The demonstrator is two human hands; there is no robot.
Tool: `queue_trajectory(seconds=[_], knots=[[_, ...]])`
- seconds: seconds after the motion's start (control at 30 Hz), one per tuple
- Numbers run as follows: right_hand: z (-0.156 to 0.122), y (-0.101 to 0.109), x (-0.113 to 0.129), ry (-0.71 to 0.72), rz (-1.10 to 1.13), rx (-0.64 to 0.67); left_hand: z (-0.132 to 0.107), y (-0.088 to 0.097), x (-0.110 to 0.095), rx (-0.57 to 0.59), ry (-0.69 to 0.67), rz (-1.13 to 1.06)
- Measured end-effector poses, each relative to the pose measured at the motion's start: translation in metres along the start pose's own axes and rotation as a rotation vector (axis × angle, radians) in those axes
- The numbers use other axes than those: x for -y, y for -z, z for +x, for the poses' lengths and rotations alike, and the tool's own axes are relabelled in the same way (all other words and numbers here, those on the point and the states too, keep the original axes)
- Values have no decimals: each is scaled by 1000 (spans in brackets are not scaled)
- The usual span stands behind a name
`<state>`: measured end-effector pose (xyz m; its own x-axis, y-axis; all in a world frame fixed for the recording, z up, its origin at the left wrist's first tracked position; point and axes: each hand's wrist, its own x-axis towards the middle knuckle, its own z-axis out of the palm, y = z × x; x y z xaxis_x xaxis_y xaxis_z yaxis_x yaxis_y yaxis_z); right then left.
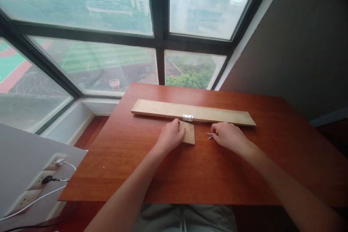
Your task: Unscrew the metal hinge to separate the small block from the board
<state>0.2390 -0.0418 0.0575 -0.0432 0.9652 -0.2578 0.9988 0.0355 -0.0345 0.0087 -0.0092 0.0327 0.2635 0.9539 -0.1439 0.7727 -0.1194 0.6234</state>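
Note:
My left hand (172, 134) is closed on a small thin wooden board (189, 133), thumb on top and the far fingers at its left edge. Small holes or marks show along the board's far side. To the right, my right hand (227, 134) is closed in a pinch just above the table. A bit of yellow shows between its fingers, and thin metal pieces (209, 136) stick out to the left of the fingertips. Whether these are screws or a tool's shaft I cannot tell. Beyond both hands lies a long pale wooden plank (163, 108), with a silver hinge (187, 117) at its near edge.
The reddish-brown wooden table (122, 174) reaches to the large windows (108, 58). At the lower left, a wall holds power sockets (35, 183) with plugs and cables (40, 197). A dark grey wall (293, 43) rises on the right.

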Motion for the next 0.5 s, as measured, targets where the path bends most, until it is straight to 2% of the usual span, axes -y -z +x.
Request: queue_trajectory(seconds=[0.27,0.5], knots=[[1,5,3,12,28,-30,-4,0,0,25,27,322],[-1,28,-8,60,183,-214,-9,4,-9,59,-6,484]])
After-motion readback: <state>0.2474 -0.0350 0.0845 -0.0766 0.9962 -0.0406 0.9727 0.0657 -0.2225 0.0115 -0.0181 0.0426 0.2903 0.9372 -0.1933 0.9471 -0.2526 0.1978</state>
